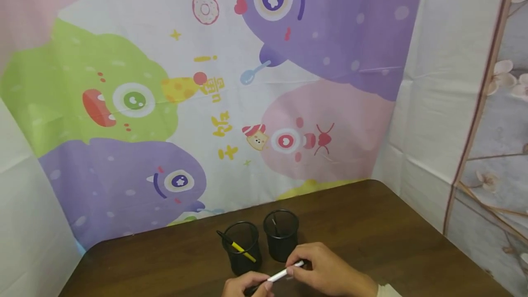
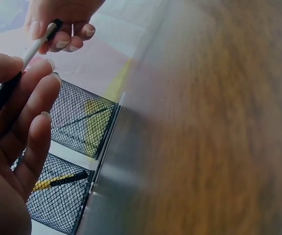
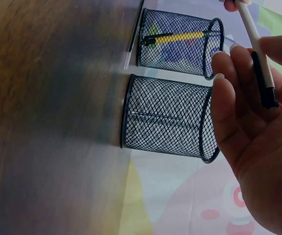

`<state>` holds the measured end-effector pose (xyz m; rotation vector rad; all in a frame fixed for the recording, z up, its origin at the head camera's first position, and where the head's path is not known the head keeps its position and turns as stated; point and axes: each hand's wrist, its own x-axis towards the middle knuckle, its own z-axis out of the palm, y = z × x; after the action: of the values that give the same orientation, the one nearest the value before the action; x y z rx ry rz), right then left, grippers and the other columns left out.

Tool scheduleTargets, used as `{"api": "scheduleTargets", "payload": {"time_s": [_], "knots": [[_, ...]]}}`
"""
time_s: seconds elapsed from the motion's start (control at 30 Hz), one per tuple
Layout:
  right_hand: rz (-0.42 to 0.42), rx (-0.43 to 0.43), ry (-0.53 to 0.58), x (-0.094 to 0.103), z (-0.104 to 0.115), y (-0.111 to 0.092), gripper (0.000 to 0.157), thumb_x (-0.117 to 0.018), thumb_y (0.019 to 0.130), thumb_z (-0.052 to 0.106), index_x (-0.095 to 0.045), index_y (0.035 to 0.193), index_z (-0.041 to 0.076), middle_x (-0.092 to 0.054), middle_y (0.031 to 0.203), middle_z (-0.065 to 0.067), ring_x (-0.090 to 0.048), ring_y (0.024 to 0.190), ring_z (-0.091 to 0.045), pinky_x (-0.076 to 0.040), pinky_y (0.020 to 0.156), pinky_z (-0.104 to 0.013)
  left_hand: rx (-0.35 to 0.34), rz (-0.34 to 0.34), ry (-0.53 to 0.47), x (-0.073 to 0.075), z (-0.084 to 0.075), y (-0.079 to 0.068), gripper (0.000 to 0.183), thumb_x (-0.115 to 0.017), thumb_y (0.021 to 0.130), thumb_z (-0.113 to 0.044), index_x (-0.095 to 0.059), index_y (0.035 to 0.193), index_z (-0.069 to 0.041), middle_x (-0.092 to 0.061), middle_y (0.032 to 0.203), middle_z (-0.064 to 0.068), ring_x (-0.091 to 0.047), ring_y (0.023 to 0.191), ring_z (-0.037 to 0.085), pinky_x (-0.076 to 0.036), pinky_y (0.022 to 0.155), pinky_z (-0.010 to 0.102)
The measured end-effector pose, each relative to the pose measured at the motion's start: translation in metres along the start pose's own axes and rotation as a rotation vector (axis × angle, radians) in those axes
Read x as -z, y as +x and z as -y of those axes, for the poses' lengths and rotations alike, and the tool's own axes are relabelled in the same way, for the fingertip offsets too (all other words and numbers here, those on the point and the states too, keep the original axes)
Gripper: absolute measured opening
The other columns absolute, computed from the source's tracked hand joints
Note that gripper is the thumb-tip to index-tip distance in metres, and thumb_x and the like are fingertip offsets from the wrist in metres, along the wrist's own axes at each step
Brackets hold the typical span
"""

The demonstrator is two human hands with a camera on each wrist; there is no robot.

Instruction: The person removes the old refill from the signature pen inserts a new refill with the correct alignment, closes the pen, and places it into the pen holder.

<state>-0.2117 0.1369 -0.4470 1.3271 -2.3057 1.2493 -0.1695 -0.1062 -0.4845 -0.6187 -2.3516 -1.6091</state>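
Note:
Both hands hold one pen (image 1: pixel 281 274) with a white barrel and black ends, slanting in front of two black mesh cups. My left hand (image 1: pixel 246 285) pinches its dark lower part between thumb and fingers. At the other end, my right hand (image 1: pixel 323 265) grips the white barrel near the black tip and clip (image 3: pixel 261 76). The left cup (image 1: pixel 244 264) contains a yellow and black pen (image 1: pixel 238 245) leaning on the rim. Inside the right cup (image 1: pixel 282 245) stands a thin dark stick (image 3: pixel 155 116).
A thin clear tube like a pen refill (image 3: pixel 133 36) lies on the brown table (image 1: pixel 165 265) close to the cups. Behind the table hangs a cloth (image 1: pixel 231 182) printed with cartoon monsters. White cloth (image 1: pixel 429 118) hangs at the right side.

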Motion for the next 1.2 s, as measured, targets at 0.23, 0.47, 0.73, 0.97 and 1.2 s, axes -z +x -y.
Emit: {"api": "scheduleTargets", "payload": {"time_s": [0.23,0.47,0.73,0.97,1.2], "knots": [[-0.016,0.028,-0.024,0.0,0.002,0.002,0.005,-0.071,0.095,0.018,-0.07,0.096,0.023,-0.065,0.088,0.017,-0.057,0.076,0.003,-0.052,0.067,-0.026,-0.107,0.014,0.019,0.0,0.005,0.001,0.002,-0.075,0.091,-0.011,-0.075,0.092,-0.012,-0.072,0.073,-0.013,-0.064,0.062,-0.004,-0.052,0.054,0.02],[-0.062,0.073,-0.046,-0.001,0.005,0.003,0.01,-0.074,0.093,0.015,-0.07,0.096,0.023,-0.064,0.087,0.017,-0.056,0.076,0.003,-0.052,0.065,-0.026,-0.24,0.034,0.06,0.0,0.013,0.003,0.007,-0.075,0.09,-0.008,-0.074,0.094,-0.014,-0.071,0.075,-0.012,-0.061,0.065,-0.008,-0.05,0.055,0.017],[-0.082,0.131,-0.058,-0.002,0.008,0.004,0.01,-0.074,0.091,0.012,-0.07,0.096,0.02,-0.064,0.088,0.015,-0.055,0.076,0.004,-0.051,0.064,-0.023,-0.4,-0.051,0.173,-0.004,0.014,0.005,0.015,-0.08,0.086,-0.01,-0.077,0.094,-0.021,-0.061,0.085,-0.017,-0.052,0.066,-0.007,-0.044,0.053,0.011],[-0.02,0.113,0.024,-0.005,0.017,0.004,0.006,-0.07,0.096,0.012,-0.07,0.099,0.018,-0.065,0.091,0.012,-0.056,0.076,0.004,-0.053,0.063,-0.022,-0.483,-0.142,0.336,-0.008,0.007,0.003,0.019,-0.085,0.082,-0.018,-0.079,0.099,-0.025,-0.05,0.086,-0.024,-0.044,0.068,-0.009,-0.036,0.057,0.005],[-0.015,0.083,0.008,-0.007,0.02,0.006,0.015,-0.071,0.094,0.01,-0.066,0.105,0.02,-0.065,0.093,0.014,-0.058,0.076,0.005,-0.052,0.064,-0.019,-0.61,-0.134,0.38,-0.009,0.005,0.006,0.011,-0.082,0.085,-0.016,-0.075,0.091,-0.023,-0.054,0.08,-0.017,-0.043,0.066,-0.007,-0.033,0.058,0.003]]}}
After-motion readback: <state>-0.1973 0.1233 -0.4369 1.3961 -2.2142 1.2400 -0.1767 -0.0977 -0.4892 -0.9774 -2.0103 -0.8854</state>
